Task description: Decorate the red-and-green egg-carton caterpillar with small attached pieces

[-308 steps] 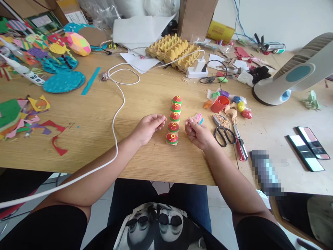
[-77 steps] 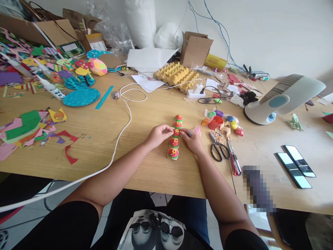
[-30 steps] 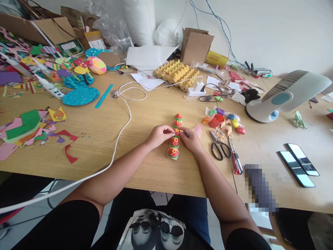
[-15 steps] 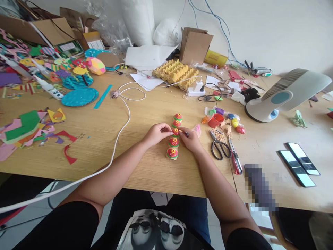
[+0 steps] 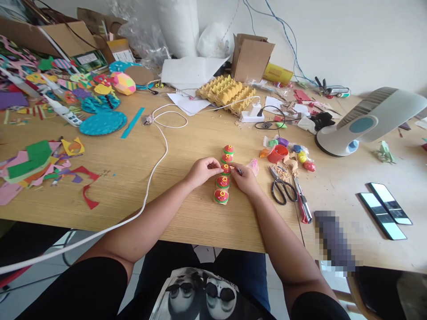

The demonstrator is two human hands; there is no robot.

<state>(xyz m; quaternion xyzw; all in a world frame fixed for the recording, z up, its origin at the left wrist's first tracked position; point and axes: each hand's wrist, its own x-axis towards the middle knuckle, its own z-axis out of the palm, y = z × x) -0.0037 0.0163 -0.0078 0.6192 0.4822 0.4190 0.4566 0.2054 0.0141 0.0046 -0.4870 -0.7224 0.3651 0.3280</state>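
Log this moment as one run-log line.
left hand: fingertips at middle red-green piece | right hand: fingertips at same piece | grip: unclear | nearby: scissors, untouched

Desk, light wood. Right side: black scissors just beside a red utility knife, a white fan, two dark phones. Far side: yellow egg tray, cardboard box. Left: coloured paper scraps, white cable.

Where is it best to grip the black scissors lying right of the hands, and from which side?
Grip the scissors by the two handle loops, which face the near table edge; the blades point away toward the red cup. Come from above on the near side, since the red cutter lies close on the right.
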